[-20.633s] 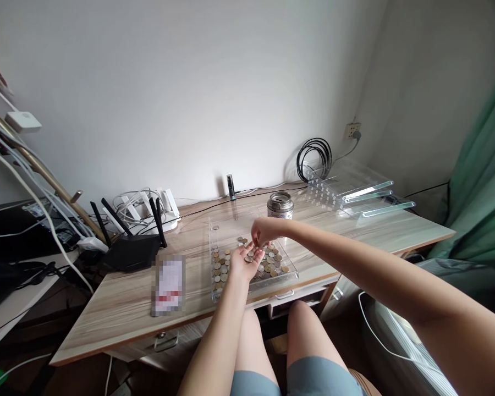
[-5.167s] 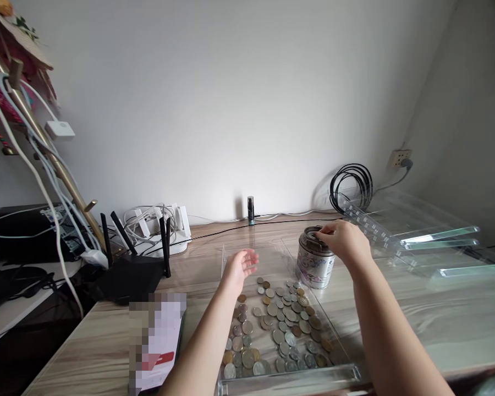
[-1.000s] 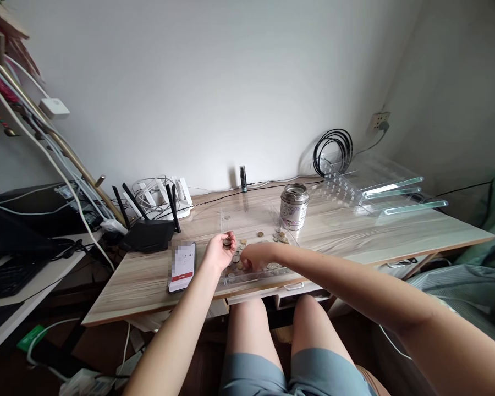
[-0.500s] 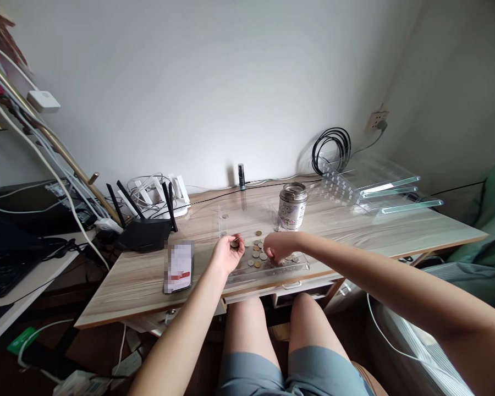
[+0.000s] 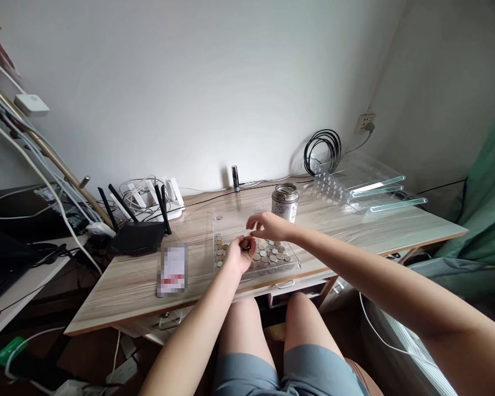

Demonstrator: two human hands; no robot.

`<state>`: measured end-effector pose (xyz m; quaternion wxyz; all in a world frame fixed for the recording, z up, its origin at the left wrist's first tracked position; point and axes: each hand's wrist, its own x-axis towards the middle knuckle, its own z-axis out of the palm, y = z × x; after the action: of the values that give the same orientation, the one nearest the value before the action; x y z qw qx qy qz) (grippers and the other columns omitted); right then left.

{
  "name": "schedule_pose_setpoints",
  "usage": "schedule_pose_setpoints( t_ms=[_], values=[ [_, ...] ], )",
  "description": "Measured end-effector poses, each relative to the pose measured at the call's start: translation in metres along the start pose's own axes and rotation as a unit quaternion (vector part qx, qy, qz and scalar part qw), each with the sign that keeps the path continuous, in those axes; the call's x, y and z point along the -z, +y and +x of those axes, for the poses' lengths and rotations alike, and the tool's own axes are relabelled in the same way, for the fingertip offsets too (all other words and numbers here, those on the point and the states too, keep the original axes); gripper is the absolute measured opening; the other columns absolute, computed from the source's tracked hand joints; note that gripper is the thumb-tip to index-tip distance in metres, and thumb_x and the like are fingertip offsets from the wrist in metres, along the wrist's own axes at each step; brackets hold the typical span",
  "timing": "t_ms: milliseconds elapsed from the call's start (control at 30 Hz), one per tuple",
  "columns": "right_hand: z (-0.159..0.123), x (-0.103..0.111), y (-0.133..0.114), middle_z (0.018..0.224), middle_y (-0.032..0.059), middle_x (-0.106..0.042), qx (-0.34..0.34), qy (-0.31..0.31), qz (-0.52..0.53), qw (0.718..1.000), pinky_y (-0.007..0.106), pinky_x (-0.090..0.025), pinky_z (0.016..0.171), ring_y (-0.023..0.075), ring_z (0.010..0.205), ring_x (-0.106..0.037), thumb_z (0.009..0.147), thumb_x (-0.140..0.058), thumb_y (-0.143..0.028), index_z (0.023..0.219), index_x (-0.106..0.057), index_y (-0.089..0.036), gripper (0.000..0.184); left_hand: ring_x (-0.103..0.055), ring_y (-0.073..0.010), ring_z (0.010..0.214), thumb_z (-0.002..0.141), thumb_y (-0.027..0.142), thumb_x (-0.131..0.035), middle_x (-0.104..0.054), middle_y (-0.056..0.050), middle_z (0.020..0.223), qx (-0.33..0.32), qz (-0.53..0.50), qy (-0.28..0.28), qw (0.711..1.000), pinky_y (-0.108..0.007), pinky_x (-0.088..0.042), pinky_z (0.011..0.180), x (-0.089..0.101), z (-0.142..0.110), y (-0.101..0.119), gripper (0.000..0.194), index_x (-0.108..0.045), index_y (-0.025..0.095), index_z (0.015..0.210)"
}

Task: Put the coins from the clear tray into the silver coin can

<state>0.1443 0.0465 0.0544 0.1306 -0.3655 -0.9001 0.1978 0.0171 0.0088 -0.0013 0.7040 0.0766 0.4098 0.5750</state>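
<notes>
A few coins lay gathered in the half-curled left hand, many others remained in the clear tray on the surface near the tin, and the right hand hovered partly open, no coin visible in it.

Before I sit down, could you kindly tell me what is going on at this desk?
A person's left hand cups some coins over a clear tray. The right hand hovers close by; whether it holds anything is unclear. More coins lie in the tray. A patterned tin stands beyond the right hand.
</notes>
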Motion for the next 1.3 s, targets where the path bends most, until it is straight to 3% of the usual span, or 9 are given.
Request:
schedule_pose_setpoints(
  t_ms=[67, 167, 400, 633, 867, 967, 1133, 1300],
  values=[
    [-0.009, -0.006, 0.013, 0.088, 0.0048, -0.063, -0.033, -0.056, -0.046, 0.997, 0.022, -0.041, 0.061, 0.0141, 0.073, -0.057, 0.066, -0.057, -0.022, 0.091, -0.062, -0.016, 0.026, -0.047, -0.0056, 0.043, 0.079, 0.012, -0.038, -0.05, -0.002, 0.054, 0.01, 0.01, 0.004, 1.0, -0.014, -0.041, 0.039, 0.004, -0.002, 0.005, 0.016, -0.049, 0.012, 0.068],
    [-0.023, -0.018, 0.027, 0.087, 0.004, -0.063, -0.033, -0.163, -0.106, 0.98, 0.022, -0.038, 0.059, 0.0154, 0.072, -0.056, 0.055, -0.066, -0.024, 0.092, -0.061, -0.017, 0.038, -0.044, -0.0046, 0.04, 0.076, 0.009, -0.039, -0.051, -0.002, 0.054, 0.023, 0.024, -0.001, 0.999, -0.013, -0.036, 0.035, 0.008, -0.004, 0.01, 0.014, -0.051, 0.01, 0.071],
    [-0.029, -0.031, 0.029, 0.073, 0.0055, -0.061, -0.005, -0.187, -0.187, 0.964, 0.025, -0.033, 0.056, 0.0168, 0.066, -0.053, 0.068, -0.054, -0.034, 0.081, -0.061, -0.017, 0.023, -0.044, -0.0046, 0.039, 0.074, 0.008, -0.04, -0.05, -0.002, 0.054, 0.039, 0.05, -0.025, 0.998, -0.013, -0.035, 0.034, 0.003, -0.005, 0.009, 0.013, -0.053, 0.009, 0.073],
    [-0.02, -0.028, 0.028, 0.076, 0.0016, -0.063, -0.014, -0.25, -0.121, 0.961, 0.02, -0.034, 0.053, 0.0119, 0.063, -0.051, 0.057, -0.059, -0.018, 0.077, -0.061, -0.016, 0.02, -0.044, -0.0048, 0.039, 0.075, 0.009, -0.039, -0.049, -0.001, 0.053, 0.034, 0.052, -0.026, 0.998, -0.013, -0.036, 0.034, 0.006, -0.005, 0.012, 0.013, -0.051, 0.01, 0.072],
    [-0.011, -0.029, 0.031, 0.065, 0.0003, -0.063, -0.045, -0.28, -0.11, 0.952, 0.02, -0.036, 0.054, 0.0114, 0.059, -0.053, 0.054, -0.061, -0.017, 0.072, -0.065, -0.015, 0.018, -0.045, -0.0054, 0.04, 0.074, 0.006, -0.04, -0.05, -0.002, 0.053, 0.032, 0.059, -0.017, 0.998, -0.013, -0.039, 0.037, 0.006, -0.001, 0.014, 0.012, -0.051, 0.009, 0.072],
    [-0.005, -0.022, 0.032, 0.062, 0.0008, -0.063, -0.052, -0.244, -0.098, 0.963, 0.02, -0.036, 0.052, 0.0117, 0.057, -0.053, 0.054, -0.063, -0.021, 0.068, -0.066, -0.015, 0.016, -0.051, -0.008, 0.045, 0.074, 0.007, -0.039, -0.052, -0.004, 0.054, 0.026, 0.057, -0.014, 0.998, -0.017, -0.046, 0.044, 0.005, 0.003, 0.011, 0.014, -0.052, 0.009, 0.072],
    [0.007, -0.001, 0.02, 0.061, 0.0016, -0.063, -0.064, -0.084, 0.019, 0.994, 0.018, -0.036, 0.047, 0.0107, 0.054, -0.053, 0.06, -0.06, -0.025, 0.073, -0.067, -0.014, 0.019, -0.06, -0.0167, 0.06, 0.076, 0.01, -0.036, -0.057, -0.01, 0.059, 0.044, 0.072, -0.033, 0.996, -0.028, -0.052, 0.055, 0.001, 0.007, 0.003, 0.017, -0.053, 0.008, 0.074],
    [0.019, 0.002, 0.011, 0.059, 0.002, -0.064, -0.034, -0.044, 0.048, 0.997, 0.019, -0.037, 0.049, 0.0108, 0.053, -0.054, 0.066, -0.052, -0.02, 0.074, -0.07, -0.014, 0.02, -0.061, -0.016, 0.061, 0.078, 0.011, -0.035, -0.058, -0.011, 0.062, 0.051, 0.078, -0.076, 0.993, -0.026, -0.053, 0.057, -0.009, 0.011, 0.004, 0.02, -0.054, 0.007, 0.073]
  ],
)
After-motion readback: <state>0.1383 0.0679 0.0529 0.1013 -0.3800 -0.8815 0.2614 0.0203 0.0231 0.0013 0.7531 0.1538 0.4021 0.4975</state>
